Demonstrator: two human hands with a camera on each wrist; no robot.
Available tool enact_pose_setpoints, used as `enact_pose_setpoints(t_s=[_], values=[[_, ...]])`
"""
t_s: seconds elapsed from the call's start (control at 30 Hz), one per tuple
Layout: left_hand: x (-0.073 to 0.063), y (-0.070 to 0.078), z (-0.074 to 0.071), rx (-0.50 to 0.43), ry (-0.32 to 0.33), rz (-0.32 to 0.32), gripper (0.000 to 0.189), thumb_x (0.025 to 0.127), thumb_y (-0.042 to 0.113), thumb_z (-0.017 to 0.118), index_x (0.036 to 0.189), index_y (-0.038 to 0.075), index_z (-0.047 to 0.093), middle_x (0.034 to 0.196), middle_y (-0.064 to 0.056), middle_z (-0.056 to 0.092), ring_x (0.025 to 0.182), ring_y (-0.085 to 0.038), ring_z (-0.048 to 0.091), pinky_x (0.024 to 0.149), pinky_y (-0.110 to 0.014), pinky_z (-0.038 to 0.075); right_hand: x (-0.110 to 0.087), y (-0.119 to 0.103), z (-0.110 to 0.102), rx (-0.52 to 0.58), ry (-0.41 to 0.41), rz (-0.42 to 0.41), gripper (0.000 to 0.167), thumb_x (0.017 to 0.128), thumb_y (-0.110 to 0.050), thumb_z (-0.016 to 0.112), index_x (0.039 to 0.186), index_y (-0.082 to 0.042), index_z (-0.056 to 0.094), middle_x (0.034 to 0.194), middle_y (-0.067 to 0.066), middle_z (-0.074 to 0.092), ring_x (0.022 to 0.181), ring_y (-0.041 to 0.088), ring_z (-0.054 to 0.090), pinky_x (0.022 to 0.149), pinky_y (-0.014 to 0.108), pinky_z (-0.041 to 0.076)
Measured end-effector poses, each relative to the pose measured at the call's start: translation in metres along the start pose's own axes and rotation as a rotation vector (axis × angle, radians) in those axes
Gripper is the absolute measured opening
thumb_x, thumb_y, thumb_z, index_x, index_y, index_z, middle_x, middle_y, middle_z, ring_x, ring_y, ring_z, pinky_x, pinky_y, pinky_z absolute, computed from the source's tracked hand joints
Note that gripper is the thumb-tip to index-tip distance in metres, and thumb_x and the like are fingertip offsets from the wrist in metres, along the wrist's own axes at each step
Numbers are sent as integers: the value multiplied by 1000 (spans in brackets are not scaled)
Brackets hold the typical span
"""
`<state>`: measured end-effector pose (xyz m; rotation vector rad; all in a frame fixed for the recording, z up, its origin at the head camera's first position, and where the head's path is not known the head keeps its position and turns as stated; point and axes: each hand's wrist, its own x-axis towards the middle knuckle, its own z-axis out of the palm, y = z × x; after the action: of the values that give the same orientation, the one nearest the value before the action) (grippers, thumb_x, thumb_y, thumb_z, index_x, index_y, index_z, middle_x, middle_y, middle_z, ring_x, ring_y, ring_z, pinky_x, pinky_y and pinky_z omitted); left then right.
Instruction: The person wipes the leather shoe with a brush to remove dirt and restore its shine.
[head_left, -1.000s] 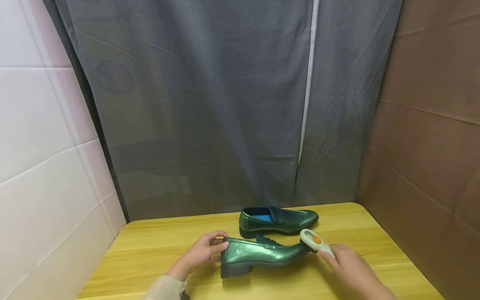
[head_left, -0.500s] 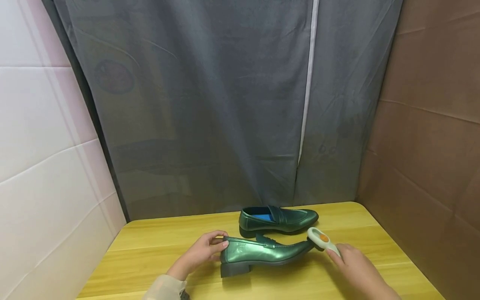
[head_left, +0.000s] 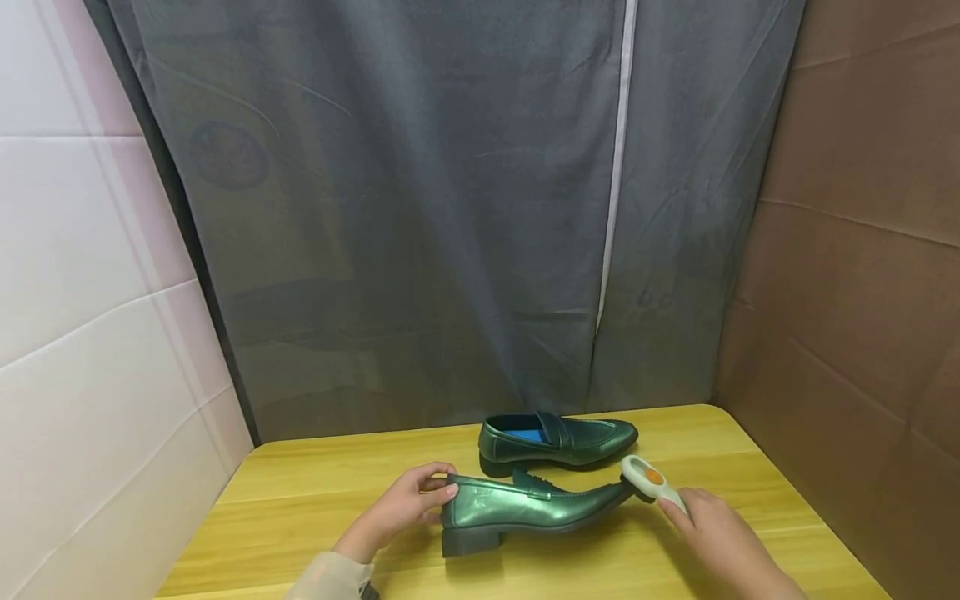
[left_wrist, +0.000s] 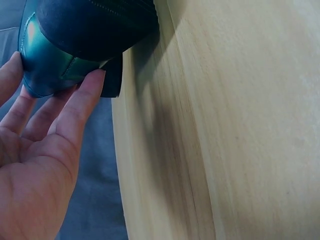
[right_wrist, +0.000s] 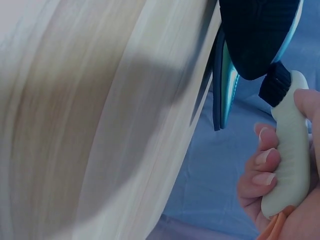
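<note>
A shiny green loafer [head_left: 517, 507] is held above the table, its dark sole [right_wrist: 260, 37] visible in the right wrist view. My left hand [head_left: 405, 506] pinches its heel end, thumb on the near side and the other fingers behind; the left wrist view shows the fingers around the heel counter [left_wrist: 50, 62]. My right hand [head_left: 716, 533] grips a shoe brush [head_left: 654, 480] with a pale green handle and an orange spot. Dark bristles [right_wrist: 276, 84] meet the loafer's toe tip. The palm side of the right hand is partly hidden by the handle.
A second green loafer [head_left: 592, 442] with a blue insole stands behind, toe to the right. Both are over a yellow wood-grain table [head_left: 300, 500]. Grey cloth [head_left: 420, 250] hangs at the back, a white panel [head_left: 90, 292] left and a brown one [head_left: 855, 275] right.
The brush has moved right along the loafer's front to its toe tip, my right hand shifting right with it. The left hand and both loafers have stayed nearly in place.
</note>
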<state>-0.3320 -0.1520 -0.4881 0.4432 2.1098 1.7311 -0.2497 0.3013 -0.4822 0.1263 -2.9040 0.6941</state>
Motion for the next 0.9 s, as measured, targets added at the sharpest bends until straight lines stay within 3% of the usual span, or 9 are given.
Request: enact_pose_setpoints(t_s=[0.2, 0.47, 0.67, 0.9], values=[[-1, 2, 1, 15, -1, 15, 39, 98, 28, 67, 124, 1, 55, 125, -18, 61, 103, -23, 65, 86, -45, 61, -1, -1, -2, -4, 1, -4, 32, 102, -43, 57, 95, -12, 65, 79, -3, 54, 73, 15, 48, 66, 33, 42], [-5, 10, 5, 79, -20, 49, 31, 97, 20, 69, 116, 0, 54, 112, -14, 65, 94, -22, 66, 78, -40, 62, -3, -1, -3, -6, -18, -4, 34, 103, -44, 56, 85, -15, 58, 72, -4, 47, 66, 12, 42, 60, 28, 36], [-8, 14, 10, 134, 10, 96, 24, 95, 14, 70, 109, 0, 56, 105, -13, 68, 90, -21, 66, 72, -36, 62, -4, 1, -2, -12, -14, -12, 39, 103, -50, 53, 85, -15, 58, 72, -4, 47, 66, 12, 42, 59, 28, 36], [-10, 12, 13, 162, 30, 136, 21, 93, 9, 72, 103, 0, 57, 95, -8, 69, 83, -16, 64, 67, -29, 59, -5, 0, -2, -38, 0, -19, 33, 102, -44, 58, 85, -15, 59, 72, -6, 48, 67, 12, 43, 61, 28, 37]])
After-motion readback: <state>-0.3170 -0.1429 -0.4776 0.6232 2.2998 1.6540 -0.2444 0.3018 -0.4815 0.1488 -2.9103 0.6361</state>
